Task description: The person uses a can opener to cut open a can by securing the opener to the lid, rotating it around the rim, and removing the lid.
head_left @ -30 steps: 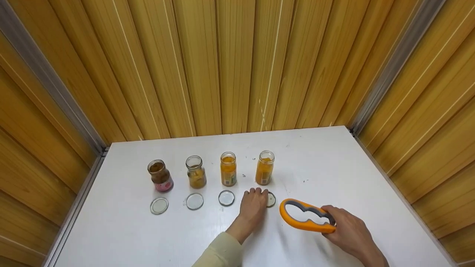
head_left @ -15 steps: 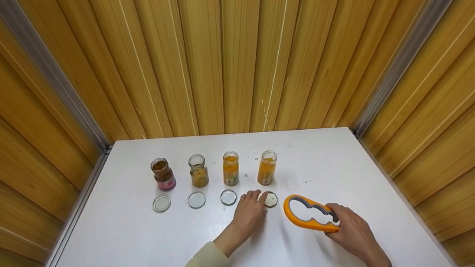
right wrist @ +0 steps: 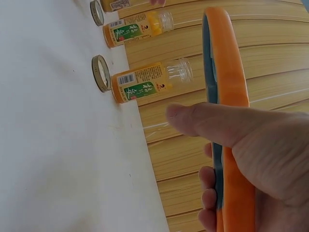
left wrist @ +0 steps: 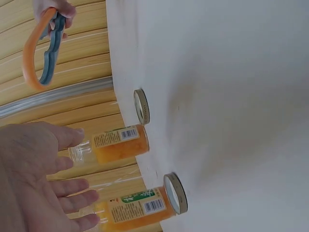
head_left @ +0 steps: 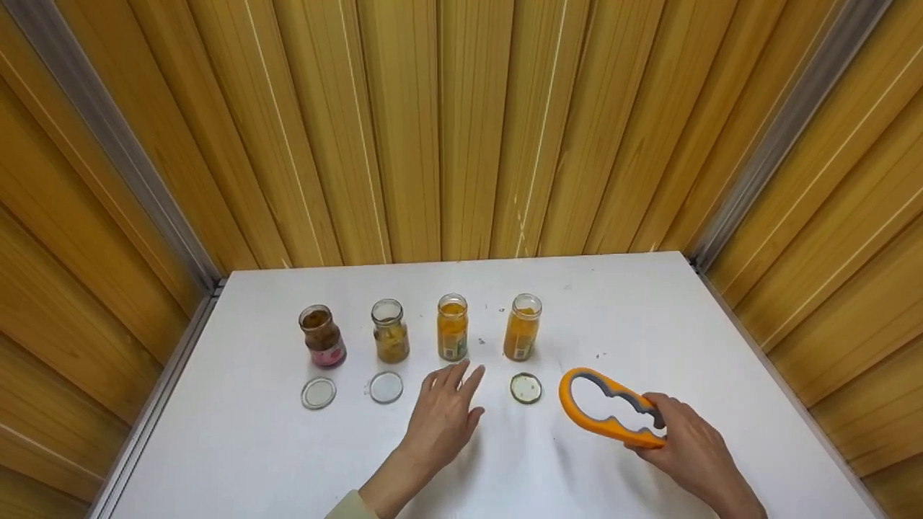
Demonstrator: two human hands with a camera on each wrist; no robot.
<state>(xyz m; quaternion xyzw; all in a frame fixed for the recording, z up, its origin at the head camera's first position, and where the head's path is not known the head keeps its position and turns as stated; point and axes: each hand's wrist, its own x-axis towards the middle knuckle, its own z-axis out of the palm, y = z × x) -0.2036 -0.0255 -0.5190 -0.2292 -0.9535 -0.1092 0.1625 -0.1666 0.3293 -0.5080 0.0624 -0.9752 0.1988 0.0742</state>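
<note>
My right hand (head_left: 692, 443) grips an orange-and-grey jar opener (head_left: 609, 430) by its handle end, its loop pointing left above the table. My left hand (head_left: 440, 414) holds nothing, its fingers loosely spread, over the table in front of the open orange-filled jar (head_left: 452, 331). To its right stands another open orange-filled jar (head_left: 522, 331), with an upturned lid (head_left: 526, 388) lying in front. A third lid (left wrist: 175, 193), covered by my left hand in the head view, shows in the left wrist view.
Further left are an open jar of yellowish pieces (head_left: 391, 340) and an open brown-filled jar with a pink label (head_left: 324, 339). Before them lie two lids, one (head_left: 386, 388) and another (head_left: 319, 393). Wood-patterned walls (head_left: 461, 130) enclose the white table (head_left: 238, 447).
My left hand has let go of the rightmost lid and drawn back to the left, its fingers opening out. The lid stays flat on the table. My right hand still holds the jar opener.
</note>
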